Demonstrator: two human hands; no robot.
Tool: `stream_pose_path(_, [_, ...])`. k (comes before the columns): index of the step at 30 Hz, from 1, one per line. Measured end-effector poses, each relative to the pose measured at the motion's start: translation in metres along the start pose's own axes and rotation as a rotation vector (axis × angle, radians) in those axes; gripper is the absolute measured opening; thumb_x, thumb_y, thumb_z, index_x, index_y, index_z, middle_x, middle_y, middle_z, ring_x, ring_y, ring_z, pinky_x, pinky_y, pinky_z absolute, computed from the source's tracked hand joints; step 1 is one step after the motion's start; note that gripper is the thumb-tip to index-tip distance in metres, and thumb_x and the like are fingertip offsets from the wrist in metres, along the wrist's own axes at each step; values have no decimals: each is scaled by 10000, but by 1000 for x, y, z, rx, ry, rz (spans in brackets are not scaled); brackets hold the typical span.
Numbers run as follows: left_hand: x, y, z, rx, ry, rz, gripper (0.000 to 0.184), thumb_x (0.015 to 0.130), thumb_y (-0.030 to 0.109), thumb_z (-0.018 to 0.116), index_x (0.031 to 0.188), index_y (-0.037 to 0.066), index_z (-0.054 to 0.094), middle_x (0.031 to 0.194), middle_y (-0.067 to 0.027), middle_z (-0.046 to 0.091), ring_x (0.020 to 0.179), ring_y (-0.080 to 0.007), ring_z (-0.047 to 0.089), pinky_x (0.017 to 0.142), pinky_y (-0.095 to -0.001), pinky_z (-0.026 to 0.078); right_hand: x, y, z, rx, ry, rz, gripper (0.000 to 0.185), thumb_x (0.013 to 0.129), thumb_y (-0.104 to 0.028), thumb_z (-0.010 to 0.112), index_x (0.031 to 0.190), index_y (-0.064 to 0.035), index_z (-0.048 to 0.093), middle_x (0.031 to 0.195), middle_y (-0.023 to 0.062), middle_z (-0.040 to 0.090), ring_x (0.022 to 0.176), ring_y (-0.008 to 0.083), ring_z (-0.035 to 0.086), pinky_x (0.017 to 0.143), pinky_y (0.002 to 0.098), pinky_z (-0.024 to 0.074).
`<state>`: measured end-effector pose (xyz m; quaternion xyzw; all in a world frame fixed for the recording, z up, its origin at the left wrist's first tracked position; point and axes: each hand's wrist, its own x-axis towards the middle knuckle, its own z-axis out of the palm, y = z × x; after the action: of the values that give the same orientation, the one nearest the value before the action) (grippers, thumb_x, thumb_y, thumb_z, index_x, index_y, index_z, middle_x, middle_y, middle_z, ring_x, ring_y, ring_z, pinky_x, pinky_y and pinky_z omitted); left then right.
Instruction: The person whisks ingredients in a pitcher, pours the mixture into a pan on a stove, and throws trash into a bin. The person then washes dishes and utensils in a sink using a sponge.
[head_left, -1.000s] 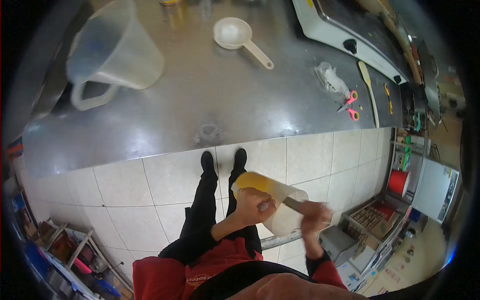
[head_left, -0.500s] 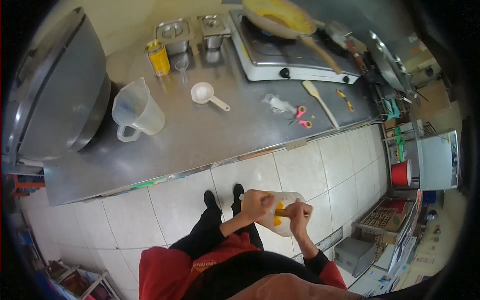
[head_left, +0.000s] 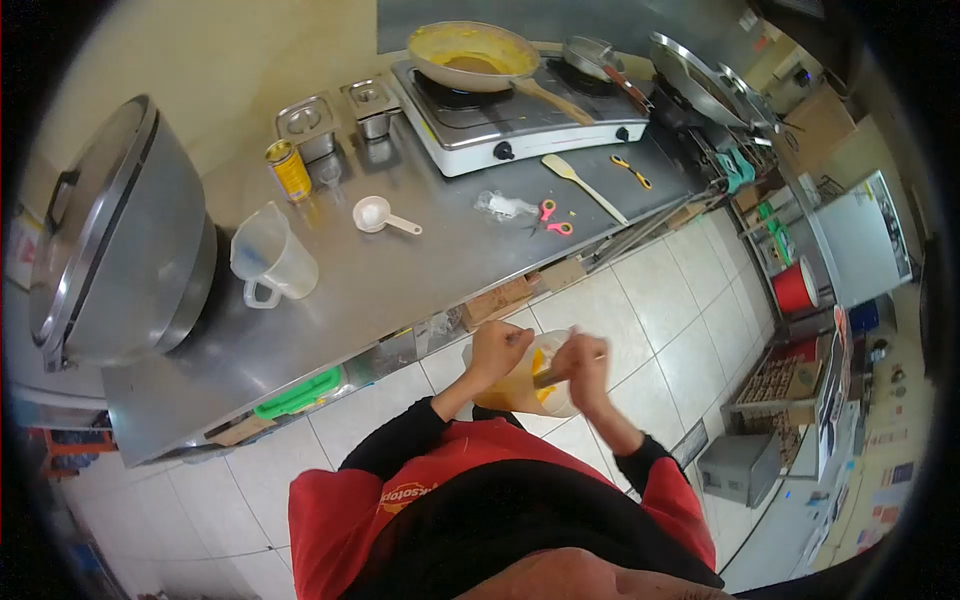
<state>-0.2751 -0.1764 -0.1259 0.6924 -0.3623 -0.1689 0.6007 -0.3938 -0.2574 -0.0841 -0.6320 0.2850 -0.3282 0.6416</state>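
Note:
My left hand [head_left: 503,352] is closed on the rim of a translucent plastic container [head_left: 503,393], tilted in front of my body. Yellow-orange stuff [head_left: 540,362] shows inside it. My right hand [head_left: 583,362], slightly smeared by motion, grips a brownish utensil [head_left: 547,379] whose lower end points into the container. The utensil's exact kind is hard to make out. On the steel counter [head_left: 400,275] beyond my hands stand a clear measuring jug [head_left: 288,272] and a white scoop [head_left: 372,214]. Pink-handled scissors [head_left: 552,222] lie near a crumpled clear plastic bag [head_left: 505,206].
A two-burner stove [head_left: 450,155] bears a yellow-stained frying pan [head_left: 470,70]. A pale spatula [head_left: 585,187] lies before it. A yellow can [head_left: 289,172] and lidded steel containers [head_left: 305,122] stand by the wall. A large lidded pot [head_left: 130,240] is at left.
My view has shifted, so more of the wall and the shelf under the counter show. The container is closer to the counter edge. My right hand has moved with the utensil.

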Motion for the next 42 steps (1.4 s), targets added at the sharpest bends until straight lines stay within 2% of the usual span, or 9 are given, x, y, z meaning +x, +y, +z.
stream_pose_path(5, [5, 0, -21, 5, 14, -60, 299, 690, 260, 542, 565, -11, 565, 457, -163, 466, 389, -250, 467, 401, -312, 333, 7, 30, 10, -170, -71, 57, 431, 865, -241, 351, 460, -103, 306, 397, -21, 334, 362, 65, 300, 375, 230, 273])
stream_pose_path(9, [2, -11, -20, 66, 2, -36, 304, 696, 248, 530, 554, -21, 550, 439, -155, 454, 379, -197, 469, 399, -296, 327, 10, -59, 22, 415, 31, -185, 379, 838, -185, 429, 484, -64, 371, 402, -26, 320, 371, 71, 313, 384, 219, 265])
stream_pose_path(13, [10, -16, -25, 28, 88, -14, 292, 691, 210, 532, 529, -33, 513, 403, -142, 394, 353, -158, 415, 381, -291, 289, 10, 6, 30, -99, -199, 43, 339, 833, -191, 435, 516, -91, 372, 417, -18, 338, 375, 66, 300, 389, 223, 271])
stream_pose_path(17, [1, -30, -24, -184, 24, -5, 268, 697, 139, 505, 516, -52, 457, 396, -121, 305, 346, -117, 311, 368, -290, 218, 13, -47, 8, 489, 24, -59, 351, 802, -106, 461, 461, -49, 399, 479, 1, 449, 412, 81, 387, 407, 224, 324])
stream_pose_path(19, [-1, -25, -22, -220, 6, 34, 260, 699, 120, 492, 515, -56, 443, 399, -115, 282, 352, -107, 284, 368, -293, 199, 8, 19, 5, -171, -98, -3, 301, 803, -105, 442, 510, -55, 398, 457, -10, 412, 406, 87, 373, 445, 218, 345])
stream_pose_path(23, [1, -11, -15, -48, 56, -14, 208, 693, 112, 478, 565, -50, 506, 420, -135, 364, 361, -111, 361, 372, -273, 253, 3, -68, 2, 434, 119, -109, 344, 818, -169, 463, 501, -38, 437, 451, -1, 418, 416, 71, 386, 432, 218, 351])
stream_pose_path(26, [-1, -15, -7, -38, 60, -10, 193, 691, 121, 484, 621, -45, 553, 445, -143, 440, 378, -120, 425, 382, -260, 296, 15, 0, -12, -68, 121, 44, 369, 819, -196, 465, 493, -26, 429, 454, 23, 439, 395, 87, 400, 384, 228, 312])
stream_pose_path(39, [18, -1, 40, -17, 22, 3, 263, 704, 192, 507, 593, -43, 545, 443, -172, 422, 364, -177, 425, 386, -297, 301, 23, -43, -54, 527, 369, -138, 409, 835, -212, 414, 451, -111, 314, 368, -36, 257, 321, 79, 234, 373, 226, 248])
stream_pose_path(42, [22, -21, 56, -21, 45, -35, 335, 717, 187, 494, 486, -41, 412, 409, -139, 313, 349, -158, 331, 386, -324, 251, 12, 5, -55, -5, 357, 31, 411, 842, -237, 385, 459, -109, 309, 365, -39, 227, 312, 83, 227, 365, 231, 246])
